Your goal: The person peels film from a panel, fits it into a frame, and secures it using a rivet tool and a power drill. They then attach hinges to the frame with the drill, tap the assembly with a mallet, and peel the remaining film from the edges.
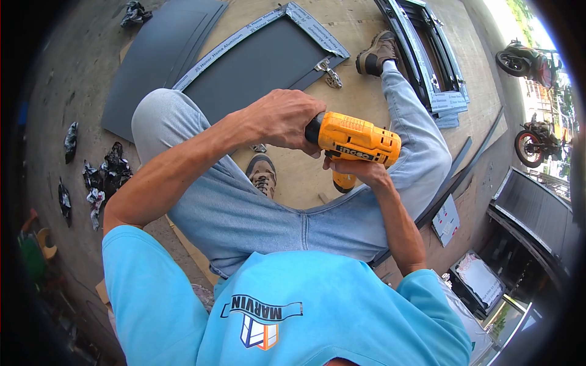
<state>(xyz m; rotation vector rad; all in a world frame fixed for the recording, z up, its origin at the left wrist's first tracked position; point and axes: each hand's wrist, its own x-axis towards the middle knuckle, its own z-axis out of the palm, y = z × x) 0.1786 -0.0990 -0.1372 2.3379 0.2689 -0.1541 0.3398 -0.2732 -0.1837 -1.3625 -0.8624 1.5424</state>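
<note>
A yellow cordless drill (360,137) with a black chuck is held above my lap, its chuck end toward the left. My left hand (284,119) is closed around the chuck (314,129); whether a bit sits in it is hidden. Below the drill body, my right hand (365,172) is wrapped around the handle, with the yellow base (343,182) showing beneath. Beyond my hands lies a dark panel (250,67) edged with white-and-blue taped aluminum frame (235,38). Metal hinge hardware (329,73) rests at the frame's right corner.
Dark flat sheets (162,49) are stacked at the upper left. More taped frames (427,55) lie by my right foot (376,53). Crumpled dark wrapping (110,171) litters the floor at left. Long dark bars (467,161) lie at right; motorcycles (532,140) stand beyond.
</note>
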